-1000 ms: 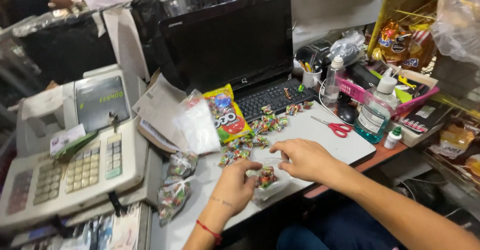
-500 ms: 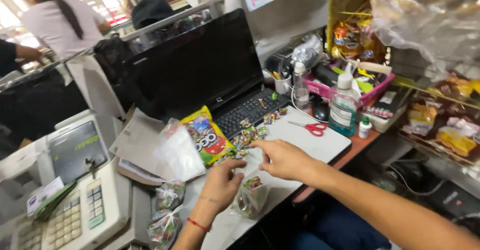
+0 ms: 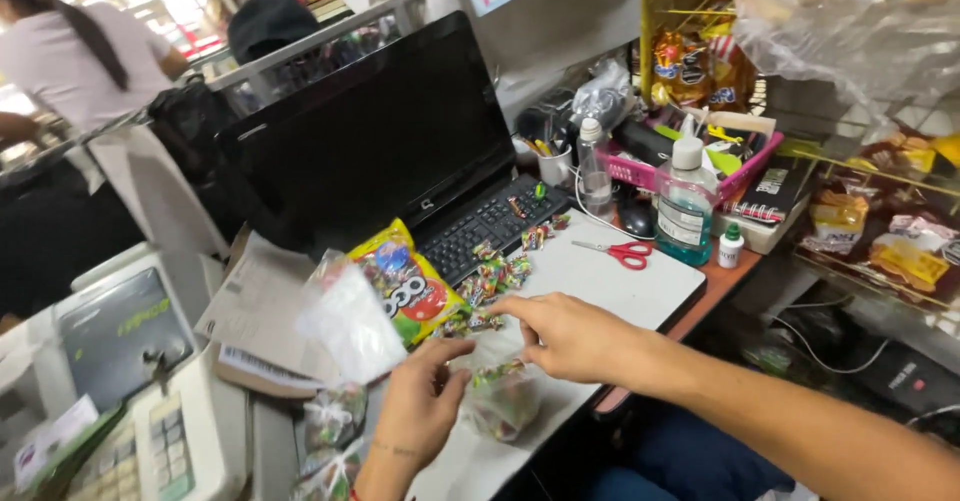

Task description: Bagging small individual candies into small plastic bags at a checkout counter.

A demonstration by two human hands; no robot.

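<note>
My left hand (image 3: 418, 408) pinches the rim of a small clear plastic bag (image 3: 503, 398) partly filled with wrapped candies, held just above the white counter (image 3: 620, 286). My right hand (image 3: 572, 337) reaches across from the right, fingers at the bag's mouth and pointing toward loose wrapped candies (image 3: 493, 279) scattered beside the laptop keyboard (image 3: 485, 229). A large yellow candy packet (image 3: 410, 286) lies just behind my left hand, with a stack of empty clear bags (image 3: 350, 323) to its left.
An open black laptop (image 3: 375, 141) stands at the back. Red scissors (image 3: 622, 253), a blue liquid bottle (image 3: 685, 211) and a pink tray (image 3: 745, 166) sit right. A cash register (image 3: 130, 441) is at left, filled candy bags (image 3: 335, 431) below. A person stands far left.
The view has tilted and shifted right. My hands have lifted the small bag slightly and my right hand's fingers have moved toward the loose candies.
</note>
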